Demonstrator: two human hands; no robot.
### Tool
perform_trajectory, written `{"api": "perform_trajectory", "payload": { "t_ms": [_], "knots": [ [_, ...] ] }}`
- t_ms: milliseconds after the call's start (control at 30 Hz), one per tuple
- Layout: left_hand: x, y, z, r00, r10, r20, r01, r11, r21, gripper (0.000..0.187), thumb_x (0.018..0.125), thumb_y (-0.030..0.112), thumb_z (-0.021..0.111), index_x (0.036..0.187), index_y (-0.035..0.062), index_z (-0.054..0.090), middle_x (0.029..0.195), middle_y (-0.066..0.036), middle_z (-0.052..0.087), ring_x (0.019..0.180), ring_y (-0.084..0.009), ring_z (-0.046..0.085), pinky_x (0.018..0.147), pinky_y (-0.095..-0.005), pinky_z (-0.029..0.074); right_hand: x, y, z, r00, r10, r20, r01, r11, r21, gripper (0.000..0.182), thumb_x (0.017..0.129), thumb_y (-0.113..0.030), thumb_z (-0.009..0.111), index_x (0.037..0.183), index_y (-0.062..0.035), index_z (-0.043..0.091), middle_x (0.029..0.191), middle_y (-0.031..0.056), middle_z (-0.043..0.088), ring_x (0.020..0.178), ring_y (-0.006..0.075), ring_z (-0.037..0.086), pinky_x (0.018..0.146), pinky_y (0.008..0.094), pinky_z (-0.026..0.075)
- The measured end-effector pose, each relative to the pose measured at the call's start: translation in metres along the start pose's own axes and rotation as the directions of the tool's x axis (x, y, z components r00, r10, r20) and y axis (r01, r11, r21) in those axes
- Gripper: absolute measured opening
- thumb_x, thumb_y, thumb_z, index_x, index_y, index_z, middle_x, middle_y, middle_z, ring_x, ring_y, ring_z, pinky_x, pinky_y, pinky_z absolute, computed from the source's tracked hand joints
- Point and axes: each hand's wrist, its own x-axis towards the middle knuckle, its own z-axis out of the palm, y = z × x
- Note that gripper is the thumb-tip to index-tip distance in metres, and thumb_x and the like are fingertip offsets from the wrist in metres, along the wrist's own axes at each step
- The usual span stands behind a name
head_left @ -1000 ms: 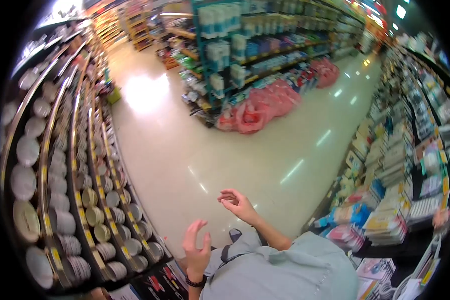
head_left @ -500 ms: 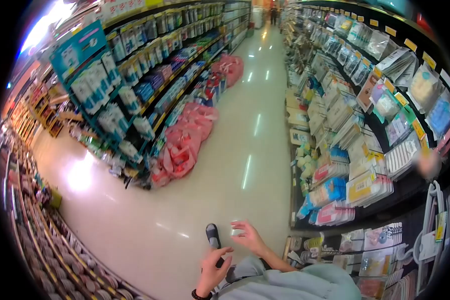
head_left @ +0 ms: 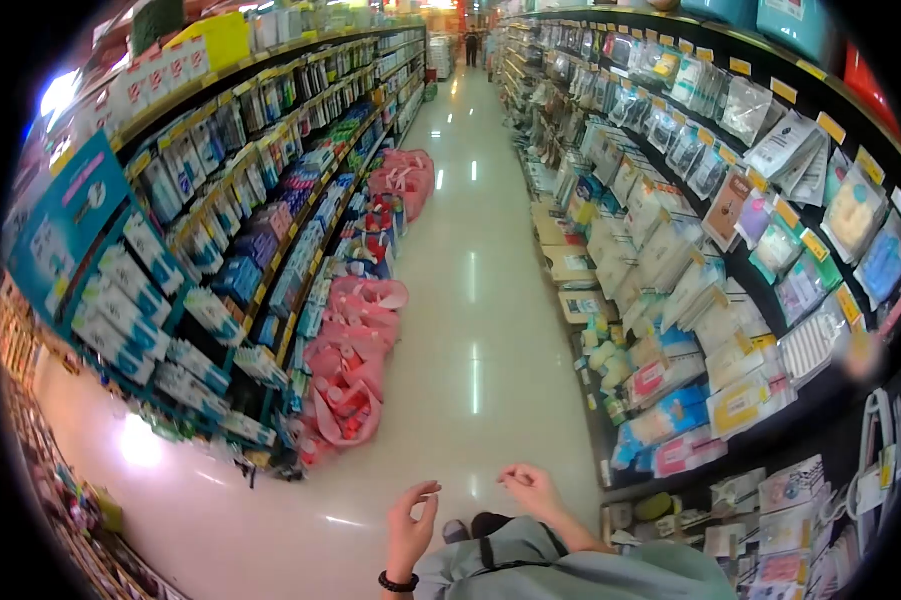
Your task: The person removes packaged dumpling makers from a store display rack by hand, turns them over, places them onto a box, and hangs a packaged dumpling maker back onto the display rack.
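My left hand [head_left: 411,525] is raised at the bottom centre with a dark bead bracelet on the wrist, fingers curled loosely and holding nothing. My right hand [head_left: 534,488] is just to its right, fingers bent inward with the fingertips close together, also holding nothing. Both hover over the shiny store floor [head_left: 471,300], in front of my grey-green shirt [head_left: 571,570]. A foot in a dark sandal [head_left: 458,530] shows below the hands. Neither hand touches any shelf.
A long aisle runs ahead. The right-hand shelves [head_left: 691,230] hold packaged goods. On the left, other shelves [head_left: 221,230] carry boxes, with pink bags [head_left: 356,370] piled on the floor at their foot. People stand far down the aisle [head_left: 473,45].
The view has swung right, from crockery shelves to looking straight down the aisle. Both hands stay raised and empty, now closer to my body.
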Motion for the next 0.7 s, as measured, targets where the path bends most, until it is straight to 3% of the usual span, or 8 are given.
{"api": "perform_trajectory", "payload": {
  "t_ms": [133,167,267,300,400,600,633,700],
  "knots": [
    [0.078,-0.006,0.006,0.989,-0.003,0.148,0.006,1.0,-0.023,0.022,0.09,0.008,0.063,0.112,0.0031,0.067,0.105,-0.01,0.072,0.094,-0.0205,0.069,0.079,-0.0307,0.053,0.042,-0.016,0.006,0.986,0.012,-0.165,0.026,0.974,0.225,0.011,0.091,0.002,0.059,0.084,-0.0026,0.052,0.097,0.008,0.066,0.083,0.01,0.06,0.072,0.0246,0.047],
    [0.095,-0.01,0.01,0.983,0.026,0.184,-0.021,0.999,-0.029,0.023,0.09,0.008,0.063,0.112,0.0033,0.066,0.105,-0.01,0.072,0.094,-0.0203,0.069,0.08,-0.0307,0.053,0.053,-0.019,0.009,0.984,0.083,-0.158,-0.022,0.936,0.352,0.008,0.092,0.001,0.06,0.088,-0.0008,0.053,0.103,0.01,0.065,0.093,0.0129,0.062,0.08,0.0275,0.051],
    [0.143,-0.012,0.027,0.961,0.047,0.271,-0.041,0.999,-0.027,0.023,0.091,0.01,0.063,0.113,0.0027,0.066,0.104,-0.01,0.072,0.095,-0.0199,0.069,0.08,-0.0306,0.053,0.102,0.0,0.01,0.994,0.054,-0.096,-0.019,0.943,0.333,0.006,0.093,-0.001,0.061,0.095,0.0002,0.055,0.108,0.01,0.064,0.1,0.015,0.063,0.086,0.0299,0.052],
    [0.159,-0.014,0.034,0.954,0.038,0.296,-0.028,0.999,-0.036,0.022,0.091,0.01,0.063,0.112,0.0024,0.066,0.104,-0.011,0.072,0.095,-0.0199,0.069,0.08,-0.0306,0.053,0.12,0.003,0.013,0.994,0.073,-0.083,-0.036,0.925,0.378,0.011,0.094,-0.003,0.062,0.103,0.0005,0.058,0.108,0.0084,0.064,0.099,0.0147,0.063,0.087,0.0292,0.051],
    [0.21,-0.03,0.05,0.939,-0.014,0.342,0.027,0.999,-0.033,0.023,0.092,0.011,0.063,0.113,0.001,0.066,0.105,-0.012,0.071,0.095,-0.0203,0.069,0.08,-0.0311,0.053,0.186,0.005,0.014,0.995,0.097,-0.028,-0.075,0.891,0.447,0.015,0.094,-0.006,0.062,0.107,0.0002,0.06,0.106,0.0061,0.065,0.097,0.0134,0.063,0.086,0.0275,0.05],
    [0.339,-0.047,0.055,0.933,-0.005,0.359,-0.033,0.995,0.099,0.028,0.092,0.015,0.064,0.116,0.0015,0.065,0.108,-0.011,0.071,0.096,-0.0222,0.069,0.075,-0.0308,0.053,0.353,-0.012,-0.01,0.984,0.148,0.095,-0.172,0.917,0.361,0.015,0.096,-0.01,0.061,0.108,-0.0017,0.062,0.1,0.0027,0.064,0.096,0.0116,0.061,0.087,0.0271,0.049],
    [0.362,-0.033,0.055,0.933,-0.101,0.346,0.075,0.993,0.088,0.029,0.092,0.015,0.064,0.118,0.0021,0.064,0.107,-0.011,0.071,0.097,-0.0218,0.069,0.078,-0.0308,0.053,0.379,-0.017,-0.017,0.987,0.129,0.097,-0.156,0.923,0.351,0.015,0.096,-0.011,0.062,0.108,-0.0015,0.062,0.099,0.0026,0.064,0.095,0.0113,0.062,0.085,0.0266,0.049],
    [0.414,-0.013,0.062,0.932,-0.115,0.344,0.081,0.99,0.112,0.028,0.094,0.012,0.061,0.119,-0.0006,0.062,0.109,-0.011,0.071,0.099,-0.0178,0.067,0.083,-0.029,0.052,0.424,-0.026,-0.029,0.991,0.1,0.091,-0.126,0.932,0.34,0.016,0.095,-0.012,0.062,0.107,-0.0011,0.063,0.098,0.0023,0.065,0.091,0.0108,0.063,0.083,0.0257,0.049]
  ]
}}
